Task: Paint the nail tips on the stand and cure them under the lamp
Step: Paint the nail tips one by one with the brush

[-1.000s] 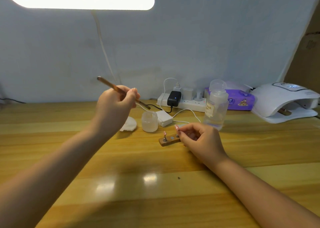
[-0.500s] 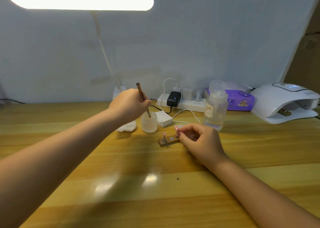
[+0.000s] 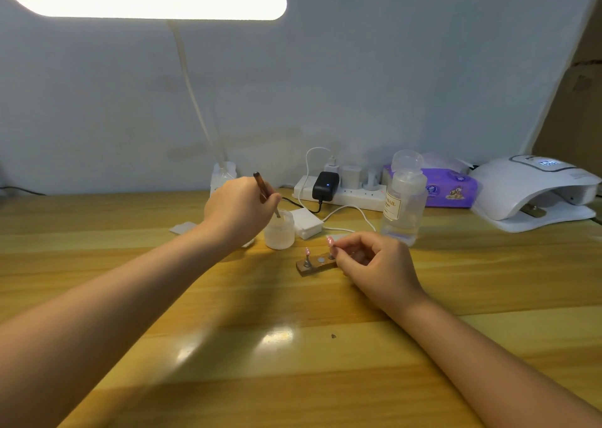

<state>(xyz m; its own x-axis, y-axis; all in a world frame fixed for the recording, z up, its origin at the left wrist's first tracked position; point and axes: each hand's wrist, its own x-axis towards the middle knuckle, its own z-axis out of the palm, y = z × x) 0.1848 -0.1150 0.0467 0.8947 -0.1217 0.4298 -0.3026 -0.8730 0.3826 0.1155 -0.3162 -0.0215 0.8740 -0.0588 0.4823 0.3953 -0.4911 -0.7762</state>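
- Brush [image 3: 264, 192] gripped in left hand [image 3: 239, 212] dips into jar [image 3: 279, 229] just below.
- Right hand [image 3: 371, 265] pinches stand [image 3: 314, 265]; overloaded bristles could drip on nail tips [image 3: 307, 252].

The table [image 3: 228, 378] is showing as pale wood with a smooth, glossy varnish that is throwing back the light in bright patches. The small stand [image 3: 314, 266] is looking like dark wood with metal pegs, and the nail tips [image 3: 330, 240] on it are glinting pink. The jar [image 3: 279, 230] is appearing frosted and matt, the bottle [image 3: 404, 206] clear plastic with a paper label. The curing lamp [image 3: 534, 193] far right is gleaming as smooth white plastic. The brush [image 3: 262, 186] handle is looking brown and polished.
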